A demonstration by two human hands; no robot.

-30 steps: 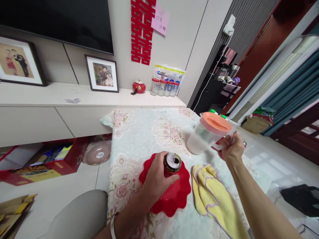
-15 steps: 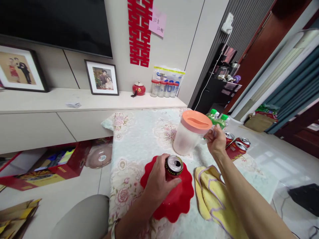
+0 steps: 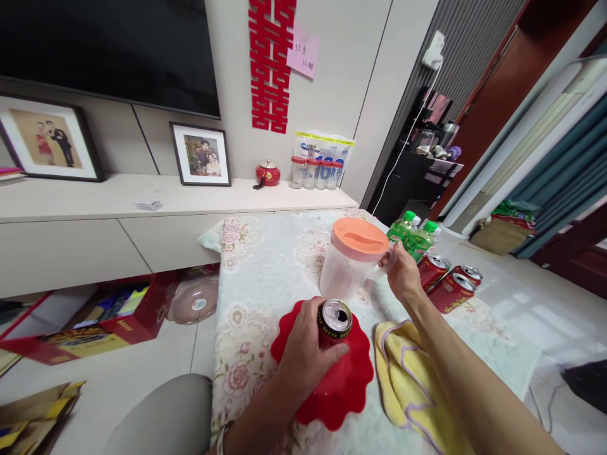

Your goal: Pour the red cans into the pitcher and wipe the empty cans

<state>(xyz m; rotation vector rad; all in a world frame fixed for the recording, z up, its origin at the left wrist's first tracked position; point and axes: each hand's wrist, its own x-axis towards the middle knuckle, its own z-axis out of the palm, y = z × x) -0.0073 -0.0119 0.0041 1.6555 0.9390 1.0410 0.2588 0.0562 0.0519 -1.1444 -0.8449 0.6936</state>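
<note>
My left hand [image 3: 308, 344] is wrapped around a red drink can [image 3: 336, 318] whose top is opened. The can is upright over a red plate with a scalloped rim [image 3: 348, 401]; whether it touches the plate I cannot tell. With my right hand [image 3: 401, 272] I grip the handle of a frosted plastic pitcher [image 3: 339, 275]. An orange lid [image 3: 359, 236] covers the pitcher, which is just behind the plate. A yellow towel [image 3: 408, 379] with purple edging lies right of the plate, partly under my right forearm.
Several red cans [image 3: 450, 292] and green-capped bottles [image 3: 420, 239] stand at the table's right side. A floral cloth [image 3: 265, 253] covers the table. Behind it is a white cabinet [image 3: 203, 201] with framed photos and lidded jars [image 3: 310, 174]. A grey stool [image 3: 164, 414] is at the lower left.
My right hand has brought the pitcher a little to the left, closer to the can. My left hand still holds the can over the plate. The view has shifted slightly.
</note>
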